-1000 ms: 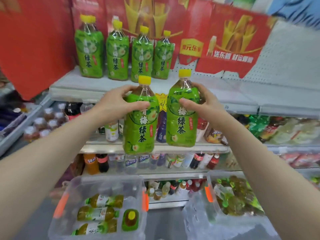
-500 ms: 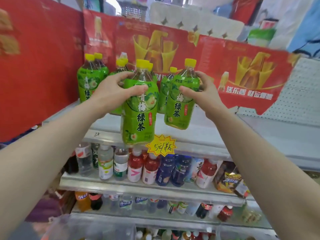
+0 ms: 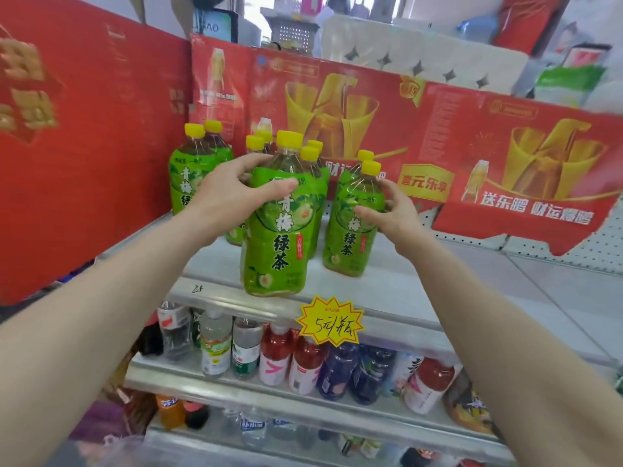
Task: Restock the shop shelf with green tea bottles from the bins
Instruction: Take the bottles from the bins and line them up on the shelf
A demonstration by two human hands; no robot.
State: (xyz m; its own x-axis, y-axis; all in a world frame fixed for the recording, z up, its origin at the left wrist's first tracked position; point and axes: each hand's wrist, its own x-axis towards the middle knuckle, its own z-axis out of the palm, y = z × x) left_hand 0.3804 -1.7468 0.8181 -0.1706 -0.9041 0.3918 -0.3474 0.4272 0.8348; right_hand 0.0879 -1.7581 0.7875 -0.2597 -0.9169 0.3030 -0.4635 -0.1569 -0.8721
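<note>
Lower now, seemingly on shelf (image 3: 421, 288): left hand (image 3: 232, 197) round nearer bottle (image 3: 279, 244), right hand (image 3: 392, 214) round farther bottle (image 3: 350, 241)

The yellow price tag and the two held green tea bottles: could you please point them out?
yellow price tag (image 3: 332, 323): head view, middle of the star.
left green tea bottle (image 3: 281, 244): head view, front label lettering.
right green tea bottle (image 3: 349, 242): head view, front label lettering.
</note>
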